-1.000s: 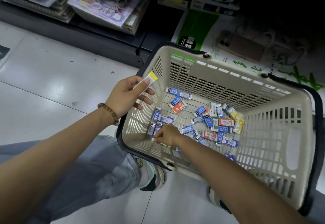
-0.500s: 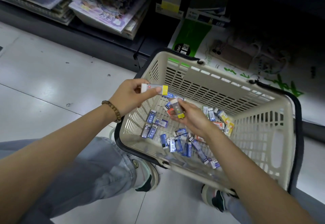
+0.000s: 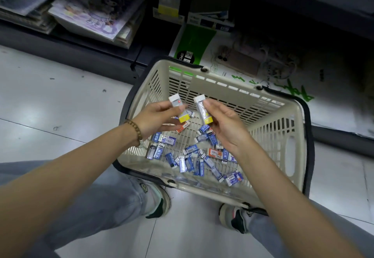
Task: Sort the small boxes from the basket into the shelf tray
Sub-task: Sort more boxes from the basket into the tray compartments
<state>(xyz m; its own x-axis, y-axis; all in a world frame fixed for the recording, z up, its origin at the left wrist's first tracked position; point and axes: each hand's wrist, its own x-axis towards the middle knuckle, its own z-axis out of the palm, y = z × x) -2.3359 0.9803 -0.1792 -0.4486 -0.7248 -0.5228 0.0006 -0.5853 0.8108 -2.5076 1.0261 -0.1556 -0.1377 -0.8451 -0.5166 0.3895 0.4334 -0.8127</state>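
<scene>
A beige plastic basket (image 3: 279,136) with a dark handle sits on the floor in front of me. Several small blue, white and orange boxes (image 3: 190,156) lie scattered on its bottom. My left hand (image 3: 155,119) is held above the basket's left side and grips a small white box with a yellow end (image 3: 178,105). My right hand (image 3: 224,126) is beside it and grips a second white box with a yellow end (image 3: 202,109). Both boxes stand nearly upright, a little apart from each other. No shelf tray is in view.
A low dark shelf runs along the top with stacked notebooks (image 3: 91,14) at the left and boxed goods (image 3: 210,18) in the middle. A green and white carton (image 3: 194,45) lies behind the basket. My shoes (image 3: 159,201) stand on the pale floor tiles below the basket.
My right hand rose out of the basket with a yellow-ended box and came up beside my left hand. The left hand turned its own box more upright.
</scene>
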